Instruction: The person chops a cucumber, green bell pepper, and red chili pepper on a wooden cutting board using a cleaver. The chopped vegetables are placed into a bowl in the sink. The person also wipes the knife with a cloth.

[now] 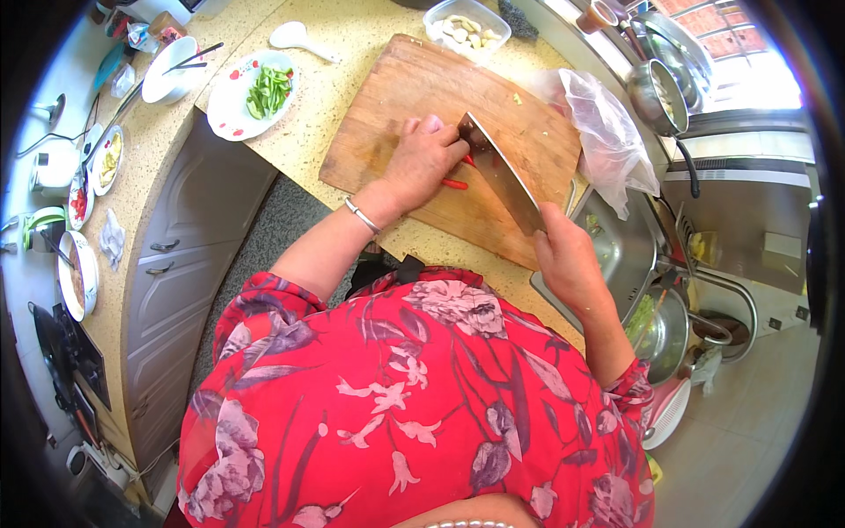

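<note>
My right hand (569,257) grips a Chinese cleaver (505,175) at its handle end. The broad blade slants up and left across the wooden cutting board (396,82), its far end close beside my left hand's fingers. With curled fingers, my left hand (426,155) presses down on red chili pepper (454,184), which is partly hidden beneath it. Red bits show between the fingers and the blade. A few small green scraps lie on the board's right half. On the counter to the left, an oval plate (221,105) holds sliced green peppers (269,91).
Behind the board stands a plastic container (432,14) of pale pieces, with a white spoon (300,39) to its left. A plastic bag (610,132) and a steel sink (614,254) border the right side. Bowls, including a white bowl (158,82), line the left counter.
</note>
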{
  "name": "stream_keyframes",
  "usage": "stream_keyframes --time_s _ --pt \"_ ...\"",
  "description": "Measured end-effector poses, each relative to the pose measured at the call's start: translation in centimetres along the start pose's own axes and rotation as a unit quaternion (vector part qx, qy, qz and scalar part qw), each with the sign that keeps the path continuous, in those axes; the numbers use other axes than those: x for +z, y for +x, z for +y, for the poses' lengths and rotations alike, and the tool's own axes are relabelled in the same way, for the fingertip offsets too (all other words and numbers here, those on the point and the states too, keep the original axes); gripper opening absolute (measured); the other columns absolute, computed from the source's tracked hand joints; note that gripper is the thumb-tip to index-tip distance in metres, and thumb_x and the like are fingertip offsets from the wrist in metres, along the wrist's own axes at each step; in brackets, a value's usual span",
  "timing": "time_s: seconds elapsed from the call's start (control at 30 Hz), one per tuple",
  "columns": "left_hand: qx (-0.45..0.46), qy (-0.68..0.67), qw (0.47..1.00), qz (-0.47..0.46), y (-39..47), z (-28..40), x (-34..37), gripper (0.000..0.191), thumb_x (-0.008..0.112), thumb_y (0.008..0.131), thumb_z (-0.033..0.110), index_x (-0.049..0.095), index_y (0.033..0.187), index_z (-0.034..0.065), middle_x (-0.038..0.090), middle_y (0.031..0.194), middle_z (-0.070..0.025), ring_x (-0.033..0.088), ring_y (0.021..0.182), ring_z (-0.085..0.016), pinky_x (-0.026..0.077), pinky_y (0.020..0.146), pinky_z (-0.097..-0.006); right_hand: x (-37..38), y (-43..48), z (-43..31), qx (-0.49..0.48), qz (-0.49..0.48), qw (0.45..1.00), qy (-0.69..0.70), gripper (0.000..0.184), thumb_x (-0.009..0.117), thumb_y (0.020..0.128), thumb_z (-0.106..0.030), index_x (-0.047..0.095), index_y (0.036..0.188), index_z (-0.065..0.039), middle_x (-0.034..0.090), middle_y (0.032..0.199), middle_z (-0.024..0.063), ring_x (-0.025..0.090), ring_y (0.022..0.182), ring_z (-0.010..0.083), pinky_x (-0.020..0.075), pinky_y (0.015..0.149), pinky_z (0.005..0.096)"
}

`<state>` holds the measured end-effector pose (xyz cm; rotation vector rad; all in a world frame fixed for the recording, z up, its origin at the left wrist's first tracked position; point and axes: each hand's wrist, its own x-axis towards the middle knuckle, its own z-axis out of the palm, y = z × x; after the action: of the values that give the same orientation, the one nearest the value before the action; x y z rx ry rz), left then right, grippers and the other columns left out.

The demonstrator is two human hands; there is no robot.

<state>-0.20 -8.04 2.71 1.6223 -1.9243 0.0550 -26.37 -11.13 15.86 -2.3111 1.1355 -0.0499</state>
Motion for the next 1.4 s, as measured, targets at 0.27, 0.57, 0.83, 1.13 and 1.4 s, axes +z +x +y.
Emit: stream_keyframes --time_s 0.27,0.57,0.83,1.13,1.4 --pt "-0.002 0.011 1.000 -0.003 0.1 0.2 0.3 0.011 0.063 0.086 0.018 0.071 0.092 0.0161 0.061 0.095 0.0001 0.053 0.102 -0.023 0.038 0.093 -0.0415 -0.3 0.5 0.4 -0.026 -0.010 0.999 -0.023 0.024 0.050 0.092 -0.004 0.052 0.116 -0.002 0.064 0.100 0.0295 0.062 0.094 0.0517 0.0486 0.080 0.0569" --pt "0.008 0.019 1.000 0.021 0.1 0.4 0.4 0.008 0.065 0.084 0.020 0.070 0.088 0.0151 0.062 0.094 0.0005 0.054 0.101 -0.022 0.039 0.091 -0.0392 0.2 2.1 0.0 -0.002 -0.072 0.991 -0.110 0.014 0.050 0.093 -0.002 0.044 0.105 0.001 0.064 0.093 0.0313 0.062 0.090 0.0530 0.0494 0.076 0.0571" --pt "0.003 0.019 1.000 0.014 0.0 0.3 0.1 0.012 0.068 0.082 0.020 0.068 0.091 0.0119 0.063 0.094 -0.0029 0.057 0.100 -0.026 0.042 0.089 -0.0401 1.9 2.9 1.3 -0.010 -0.031 0.994 -0.100 0.013 0.052 0.094 -0.004 0.044 0.104 0.002 0.065 0.087 0.0316 0.064 0.088 0.0529 0.0493 0.075 0.0588" --pt "-0.007 -0.005 1.000 -0.013 -0.3 0.3 0.5 0.009 0.068 0.080 0.011 0.063 0.088 0.0096 0.062 0.094 -0.0072 0.059 0.095 -0.030 0.050 0.083 -0.0415 0.5 2.6 -0.1 -0.023 -0.053 0.993 -0.101 0.012 0.051 0.096 -0.005 0.045 0.103 0.003 0.065 0.082 0.0308 0.064 0.084 0.0523 0.0492 0.073 0.0590" --pt "-0.018 -0.024 1.000 -0.006 -0.1 0.4 0.6 0.011 0.068 0.079 0.010 0.065 0.089 0.0101 0.062 0.093 -0.0069 0.059 0.094 -0.029 0.050 0.082 -0.0408 1.5 4.1 0.1 0.002 -0.096 0.990 -0.100 0.019 0.055 0.099 -0.009 0.042 0.106 0.003 0.063 0.083 0.0316 0.062 0.084 0.0536 0.0462 0.072 0.0598"
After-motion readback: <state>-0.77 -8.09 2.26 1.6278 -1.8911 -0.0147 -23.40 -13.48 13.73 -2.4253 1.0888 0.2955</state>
